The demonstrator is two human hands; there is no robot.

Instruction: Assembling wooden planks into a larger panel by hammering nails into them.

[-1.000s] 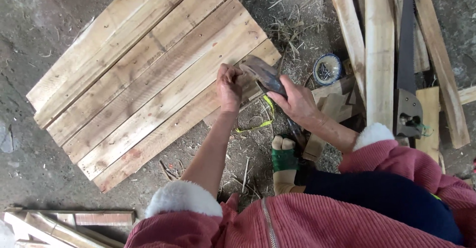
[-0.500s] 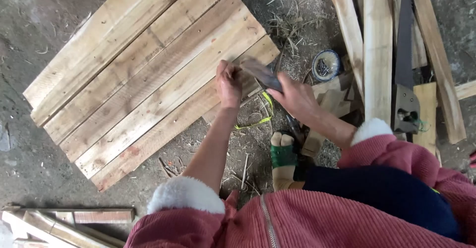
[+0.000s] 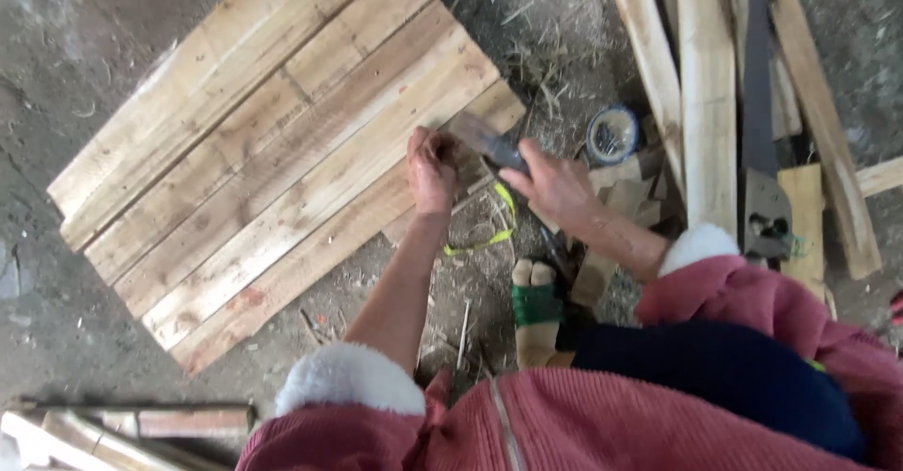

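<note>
A panel of pale wooden planks [image 3: 263, 160] lies flat on the dirt floor. My left hand [image 3: 431, 168] rests at the panel's near right edge with the fingers pinched together; whatever small thing they hold is too small to see. My right hand [image 3: 555, 187] grips the handle of a hammer [image 3: 484, 140], whose grey head is just right of my left hand, low over the plank edge. My foot in a green-banded sandal [image 3: 536, 306] stands below the hands.
Long wooden boards [image 3: 705, 95] lie at the upper right with a dark metal tool [image 3: 764, 217] among them. A small round tin of nails [image 3: 611, 134] sits by the boards. Yellow string [image 3: 489, 240] lies on the ground. More wood scraps [image 3: 122, 429] are at the lower left.
The hammer head has come down and left, closer to my left hand at the plank edge. My left hand has stayed in place.
</note>
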